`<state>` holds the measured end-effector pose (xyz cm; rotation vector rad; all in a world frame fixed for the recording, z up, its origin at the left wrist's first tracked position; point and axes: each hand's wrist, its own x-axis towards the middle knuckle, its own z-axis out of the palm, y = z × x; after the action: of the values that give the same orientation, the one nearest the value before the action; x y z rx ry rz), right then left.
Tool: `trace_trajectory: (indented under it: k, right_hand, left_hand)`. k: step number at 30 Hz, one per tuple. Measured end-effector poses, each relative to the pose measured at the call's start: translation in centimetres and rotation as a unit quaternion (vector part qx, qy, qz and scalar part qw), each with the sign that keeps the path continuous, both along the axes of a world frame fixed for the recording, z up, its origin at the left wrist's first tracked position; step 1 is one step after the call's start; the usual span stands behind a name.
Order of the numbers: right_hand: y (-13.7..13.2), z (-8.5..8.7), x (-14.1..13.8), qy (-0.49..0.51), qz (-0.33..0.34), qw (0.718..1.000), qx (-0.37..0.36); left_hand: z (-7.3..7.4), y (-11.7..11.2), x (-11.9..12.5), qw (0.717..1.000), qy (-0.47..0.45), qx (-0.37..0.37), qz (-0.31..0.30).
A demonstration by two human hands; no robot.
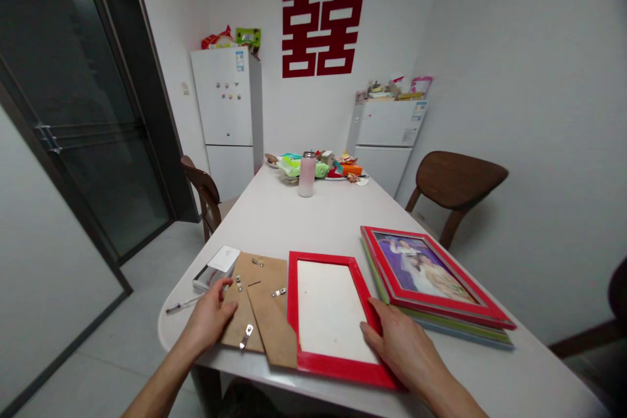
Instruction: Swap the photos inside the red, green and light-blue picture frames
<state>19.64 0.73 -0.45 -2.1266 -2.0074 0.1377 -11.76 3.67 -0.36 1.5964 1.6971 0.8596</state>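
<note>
A red picture frame (325, 366) lies on the near part of the table, with a white panel (333, 307) inside its opening. My right hand (406, 343) grips its right side, the thumb over the inner edge. To the left is a brown backing board (234, 333) with small metal clips (246, 337) and a stand leg (274, 333), partly covered by the frame. My left hand (208, 320) rests at the board's left edge, thumb and index finger apart, nothing visibly held.
At right, a framed photo (426, 268) tops a stack of red, green and grey-blue frames. A white box (218, 266) and a pen (183, 304) lie at left. A pink bottle (307, 176) and several snack bags (289, 166) stand farther back. Wooden chairs (455, 176) flank the table.
</note>
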Motion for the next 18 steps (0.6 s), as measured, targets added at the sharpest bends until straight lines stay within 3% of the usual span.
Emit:
trace_trajectory:
  k: [6, 10, 12, 14, 16, 18]
  right_hand:
    - [-0.1, -0.2, 0.6, 0.045, -0.007, 0.999, 0.006]
    - [-0.2, 0.3, 0.9, 0.215, -0.031, 0.976, 0.013]
    - [-0.7, 1.0, 0.6, 0.387, -0.041, 0.921, -0.019]
    - [-1.3, 1.9, 0.1, 0.549, -0.044, 0.833, -0.058]
    - [-2.0, 2.9, -0.4, 0.645, -0.045, 0.759, -0.073]
    - [-2.5, 3.9, -0.9, 0.687, -0.037, 0.722, -0.071]
  left_hand:
    - [0.9, -1.2, 1.4, 0.985, 0.165, 0.052, 0.012]
    - [1.5, -2.4, 4.6, 0.977, 0.179, 0.108, -0.033]
    - [1.8, -3.4, 6.9, 0.975, 0.132, 0.154, -0.092]
    - [2.1, -4.4, 9.4, 0.972, 0.064, 0.165, -0.155]
    - [2.5, -5.4, 11.9, 0.965, 0.021, 0.158, -0.206]
    - [2.9, -6.0, 14.0, 0.953, 0.016, 0.169, -0.249]
